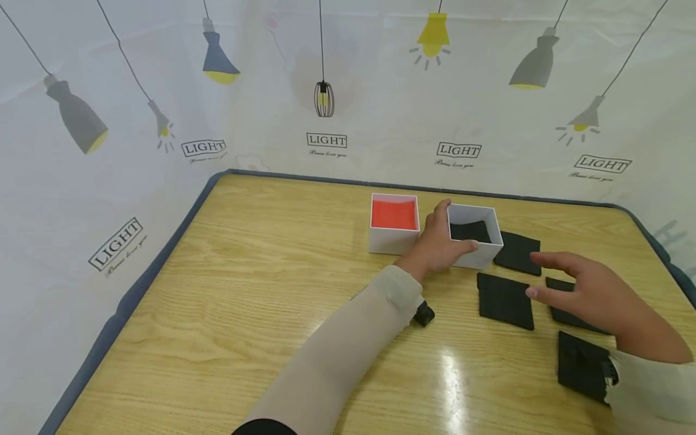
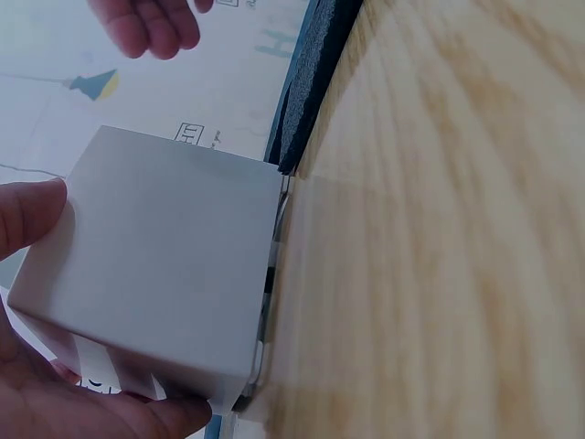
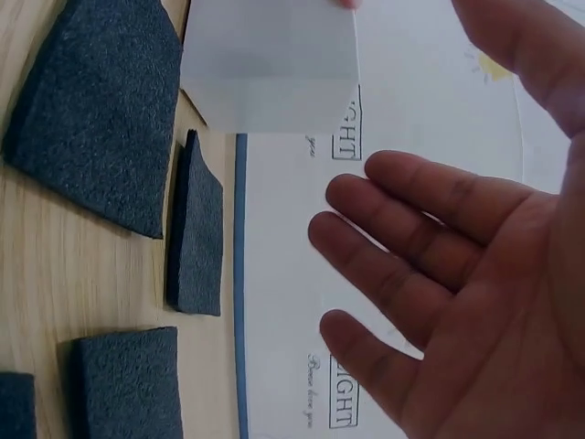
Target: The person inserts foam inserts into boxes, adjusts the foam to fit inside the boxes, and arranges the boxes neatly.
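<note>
My left hand (image 1: 437, 243) grips a small open-topped white box (image 1: 477, 258) at its left side, thumb along the front wall. A dark square foam piece (image 1: 472, 232) lies inside the box. In the left wrist view the thumb (image 2: 32, 212) and fingers clasp the box's plain walls. My right hand (image 1: 603, 296) hovers to the right with nothing in it; the right wrist view shows its fingers (image 3: 393, 265) spread and fairly straight. Below and around it lie several black foam squares, one near the box (image 1: 519, 254), another in front (image 1: 505, 302).
Left of the gripped box stands a second white box (image 1: 393, 243) with a red sheet or piece (image 1: 394, 215) inside. Another black square (image 1: 579, 365) lies by the right sleeve. A blue-grey edging (image 1: 293, 177) borders the wooden table (image 1: 244, 260), with a printed cloth behind.
</note>
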A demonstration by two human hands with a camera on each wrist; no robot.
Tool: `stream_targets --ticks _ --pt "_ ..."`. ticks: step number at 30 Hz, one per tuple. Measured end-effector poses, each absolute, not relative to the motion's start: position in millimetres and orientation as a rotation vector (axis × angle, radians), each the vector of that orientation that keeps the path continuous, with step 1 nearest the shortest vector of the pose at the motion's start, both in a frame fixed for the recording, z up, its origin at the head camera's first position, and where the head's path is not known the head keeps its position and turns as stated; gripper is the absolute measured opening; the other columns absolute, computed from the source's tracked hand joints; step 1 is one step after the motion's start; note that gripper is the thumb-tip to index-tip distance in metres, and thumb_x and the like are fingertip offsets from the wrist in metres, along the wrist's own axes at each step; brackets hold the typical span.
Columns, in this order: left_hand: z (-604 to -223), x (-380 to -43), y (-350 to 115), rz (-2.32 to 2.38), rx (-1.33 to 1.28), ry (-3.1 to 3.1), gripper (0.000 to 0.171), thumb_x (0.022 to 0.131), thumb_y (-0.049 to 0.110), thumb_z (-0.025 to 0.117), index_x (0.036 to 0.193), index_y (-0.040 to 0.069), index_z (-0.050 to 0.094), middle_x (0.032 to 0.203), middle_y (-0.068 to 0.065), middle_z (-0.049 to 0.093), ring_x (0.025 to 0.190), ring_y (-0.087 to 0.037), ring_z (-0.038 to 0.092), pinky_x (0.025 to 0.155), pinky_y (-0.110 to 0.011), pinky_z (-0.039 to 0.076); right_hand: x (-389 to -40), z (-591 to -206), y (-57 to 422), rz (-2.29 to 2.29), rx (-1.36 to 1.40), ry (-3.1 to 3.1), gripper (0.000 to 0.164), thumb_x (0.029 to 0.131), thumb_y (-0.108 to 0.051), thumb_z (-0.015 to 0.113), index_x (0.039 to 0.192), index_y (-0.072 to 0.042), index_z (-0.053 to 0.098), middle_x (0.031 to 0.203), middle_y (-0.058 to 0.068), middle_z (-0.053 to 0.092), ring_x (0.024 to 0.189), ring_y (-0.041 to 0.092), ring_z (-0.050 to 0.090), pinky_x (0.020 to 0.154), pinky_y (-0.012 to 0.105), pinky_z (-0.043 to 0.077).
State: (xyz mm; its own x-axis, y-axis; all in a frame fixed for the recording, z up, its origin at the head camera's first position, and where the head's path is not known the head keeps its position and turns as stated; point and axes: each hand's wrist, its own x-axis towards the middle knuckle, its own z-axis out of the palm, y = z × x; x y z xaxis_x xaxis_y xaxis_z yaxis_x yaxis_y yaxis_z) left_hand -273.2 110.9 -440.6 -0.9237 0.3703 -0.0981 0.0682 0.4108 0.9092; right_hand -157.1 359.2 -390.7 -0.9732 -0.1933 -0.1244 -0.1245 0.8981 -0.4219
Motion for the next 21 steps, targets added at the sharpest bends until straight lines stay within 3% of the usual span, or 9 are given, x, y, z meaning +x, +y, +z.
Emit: stream_targets --ticks 21 --pt "-442.6 -274.9 113.3 1.52 0.365 2.388 0.101 0.091 0.038 0.082 0.167 0.034 0.014 0.161 0.002 0.036 0.137 -0.017 0.047 0.118 -0.042 0.044 -159.3 -411.0 371.3 -0.634 -0.181 2.811 0.085 0.099 -0.048 0.073 0.156 0.006 0.041 0.155 0.039 0.039 0.139 0.063 0.038 0.099 0.077 0.039"
